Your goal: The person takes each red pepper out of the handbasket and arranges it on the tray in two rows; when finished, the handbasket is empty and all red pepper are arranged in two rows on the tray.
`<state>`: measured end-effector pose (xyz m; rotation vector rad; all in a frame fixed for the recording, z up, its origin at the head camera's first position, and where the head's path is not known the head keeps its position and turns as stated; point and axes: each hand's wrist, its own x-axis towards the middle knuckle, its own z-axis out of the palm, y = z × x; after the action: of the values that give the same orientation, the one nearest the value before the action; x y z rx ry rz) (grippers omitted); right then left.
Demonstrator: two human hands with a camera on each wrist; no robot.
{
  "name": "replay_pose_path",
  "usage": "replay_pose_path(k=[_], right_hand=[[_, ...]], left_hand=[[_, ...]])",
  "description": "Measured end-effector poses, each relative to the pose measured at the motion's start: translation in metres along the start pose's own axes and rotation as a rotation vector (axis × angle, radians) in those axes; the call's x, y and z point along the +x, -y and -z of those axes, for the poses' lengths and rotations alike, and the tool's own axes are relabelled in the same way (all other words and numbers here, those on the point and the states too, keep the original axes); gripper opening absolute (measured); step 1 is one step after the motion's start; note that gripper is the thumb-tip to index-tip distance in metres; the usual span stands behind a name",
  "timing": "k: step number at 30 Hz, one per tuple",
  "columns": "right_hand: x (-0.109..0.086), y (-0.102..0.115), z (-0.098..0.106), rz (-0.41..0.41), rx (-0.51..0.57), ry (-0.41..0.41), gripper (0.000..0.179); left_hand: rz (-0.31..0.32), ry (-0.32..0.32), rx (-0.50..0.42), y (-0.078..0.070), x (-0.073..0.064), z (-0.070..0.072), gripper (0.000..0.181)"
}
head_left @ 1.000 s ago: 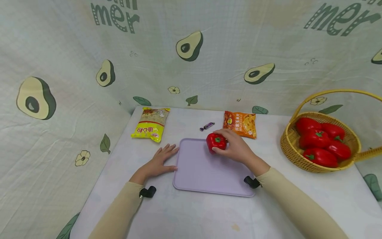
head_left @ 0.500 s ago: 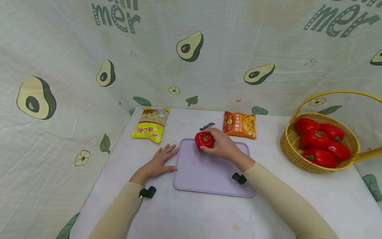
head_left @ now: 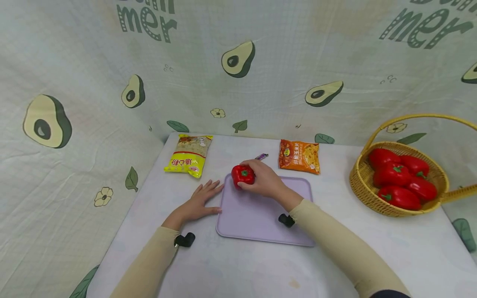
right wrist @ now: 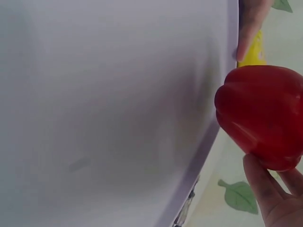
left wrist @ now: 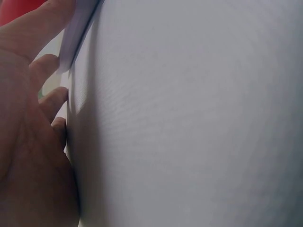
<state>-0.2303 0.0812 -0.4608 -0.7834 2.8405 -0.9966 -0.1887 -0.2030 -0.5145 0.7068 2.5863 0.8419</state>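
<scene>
My right hand grips a red bell pepper over the far left corner of a lilac tray. In the right wrist view the pepper appears held above the tray's surface, fingers against its side. My left hand lies flat on the table with fingers spread, its fingertips and thumb touching the tray's left edge. The left wrist view shows that hand low against the table, beside the tray rim.
A wicker basket with several red peppers stands at the right. At the back are a yellow pasta bag, an orange snack packet and a purple wrapped candy, partly hidden. A patterned cloth hangs behind.
My right hand has carried the bell pepper leftward across the tray, from its far middle to the far left corner. My left hand has stayed in place.
</scene>
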Motion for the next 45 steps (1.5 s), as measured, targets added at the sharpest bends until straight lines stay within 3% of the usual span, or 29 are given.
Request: replay_pose_path(k=[12, 25, 45], right_hand=[[0.010, 0.003, -0.015, -0.008, 0.002, 0.017, 0.065], [0.013, 0.005, -0.016, -0.031, 0.008, 0.059, 0.070], [0.008, 0.004, -0.015, -0.003, -0.039, 0.066, 0.075]], left_hand=[[-0.019, -0.002, -0.006, 0.004, 0.001, -0.001, 0.085], [0.017, 0.018, -0.001, 0.006, 0.001, 0.000, 0.088], [0.010, 0.010, 0.004, 0.007, 0.001, -0.002, 0.087]])
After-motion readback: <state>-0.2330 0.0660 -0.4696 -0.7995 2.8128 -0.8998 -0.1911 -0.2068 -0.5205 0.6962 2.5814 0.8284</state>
